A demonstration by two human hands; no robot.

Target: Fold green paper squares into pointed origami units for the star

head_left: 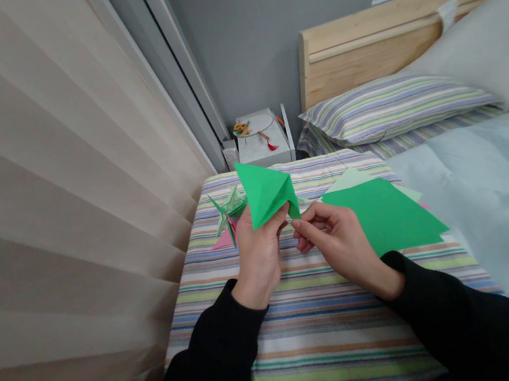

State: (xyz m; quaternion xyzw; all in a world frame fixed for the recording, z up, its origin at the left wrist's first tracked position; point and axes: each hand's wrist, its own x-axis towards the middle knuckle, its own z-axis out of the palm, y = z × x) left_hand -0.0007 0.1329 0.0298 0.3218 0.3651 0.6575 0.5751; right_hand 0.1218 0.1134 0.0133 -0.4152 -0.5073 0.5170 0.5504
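Observation:
A bright green folded origami paper (pixel 265 190) is held up above the striped cloth. My left hand (pixel 260 242) is closed around its lower part, with the thumb pressed along the fold. At the paper's lower right corner, my right hand (pixel 333 229) has thumb and index finger pinched together, touching or very near the tip. Behind my left hand lie finished-looking folded paper pieces (pixel 233 204) in green and pink, partly hidden. To the right of my right hand rests a stack of green paper sheets (pixel 386 213), with paler sheets showing beneath.
The striped cloth (pixel 328 328) covers the table. A white bedside cabinet (pixel 263 140) with small colourful items stands behind. On the right are a bed with a light blue cover (pixel 495 187), a striped pillow (pixel 397 106) and a wooden headboard (pixel 354 58). A beige curtain (pixel 61 185) hangs close on the left.

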